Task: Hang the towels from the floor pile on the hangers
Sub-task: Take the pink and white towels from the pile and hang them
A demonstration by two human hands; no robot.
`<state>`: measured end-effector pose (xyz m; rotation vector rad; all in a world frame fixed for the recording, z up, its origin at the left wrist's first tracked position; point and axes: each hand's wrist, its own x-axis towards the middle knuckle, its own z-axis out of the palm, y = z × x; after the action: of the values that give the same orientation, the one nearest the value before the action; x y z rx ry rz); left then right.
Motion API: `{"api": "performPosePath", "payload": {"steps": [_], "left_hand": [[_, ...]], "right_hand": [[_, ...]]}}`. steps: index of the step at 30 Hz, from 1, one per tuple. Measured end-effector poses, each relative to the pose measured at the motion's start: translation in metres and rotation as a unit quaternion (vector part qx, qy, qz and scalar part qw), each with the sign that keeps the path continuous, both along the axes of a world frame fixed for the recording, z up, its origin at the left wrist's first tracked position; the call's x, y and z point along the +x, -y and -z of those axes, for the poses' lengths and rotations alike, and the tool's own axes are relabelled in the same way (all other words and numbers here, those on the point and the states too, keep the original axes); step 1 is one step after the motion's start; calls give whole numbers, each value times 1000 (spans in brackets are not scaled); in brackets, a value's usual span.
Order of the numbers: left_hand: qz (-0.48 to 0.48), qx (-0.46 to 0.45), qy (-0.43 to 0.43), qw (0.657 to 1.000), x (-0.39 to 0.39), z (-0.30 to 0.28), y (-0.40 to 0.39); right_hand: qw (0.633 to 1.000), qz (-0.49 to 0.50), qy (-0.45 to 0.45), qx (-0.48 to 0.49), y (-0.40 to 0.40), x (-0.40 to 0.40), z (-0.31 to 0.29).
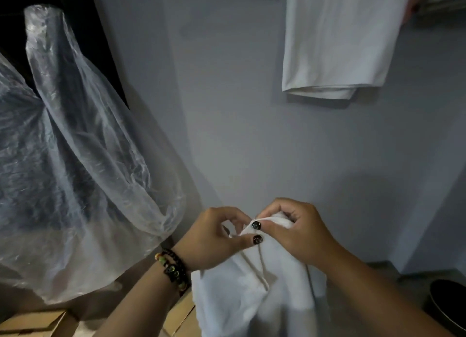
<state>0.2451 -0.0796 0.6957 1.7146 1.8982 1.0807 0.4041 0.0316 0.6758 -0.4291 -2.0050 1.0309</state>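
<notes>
I hold a white towel (254, 294) up in front of me, both hands pinching its top hem close together: my left hand (214, 238) with thumb and fingers closed on the edge, my right hand (295, 233) gripping a bunched fold beside it. The cloth hangs down between my forearms. Another white towel (338, 41) hangs against the wall (227, 109) at upper right, and a clear plastic cover (75, 147) drapes at left

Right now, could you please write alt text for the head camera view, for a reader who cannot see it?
Two hands, the left hand and the right hand, pinch the top edge of a white towel in front of a pale wall. Another white towel hangs folded at the upper right, and a clear plastic bag hangs at the left.
</notes>
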Motion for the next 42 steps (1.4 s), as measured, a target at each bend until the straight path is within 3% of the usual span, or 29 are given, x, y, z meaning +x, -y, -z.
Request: {"api": "performPosePath", "payload": {"steps": [3,7,11,17,23,31,39,42], "left_hand": [[34,-14,16,999,3,10,-8],[16,-3,-29,999,12,18,-15],[-12,34,-18,999,16,26,-19],[-103,96,-14,990,11,35,-19],[-174,149,1,973,-16,23,-5],[-223,144,-41,963,-38,23,19],[-330,117,-16,937,-78,46,44],[-328,97,-22,940,-85,58,51]], "right_hand": [[1000,1,3,-29,-3,7,9],[999,-3,5,-41,-5,15,20],[1000,5,21,19,-17,24,34],[982,51,115,144,-27,34,73],[969,89,217,84,-39,46,110],[919,101,355,140,-56,34,89],[901,134,391,130,-97,53,71],[893,132,409,135,-104,61,74]]}}
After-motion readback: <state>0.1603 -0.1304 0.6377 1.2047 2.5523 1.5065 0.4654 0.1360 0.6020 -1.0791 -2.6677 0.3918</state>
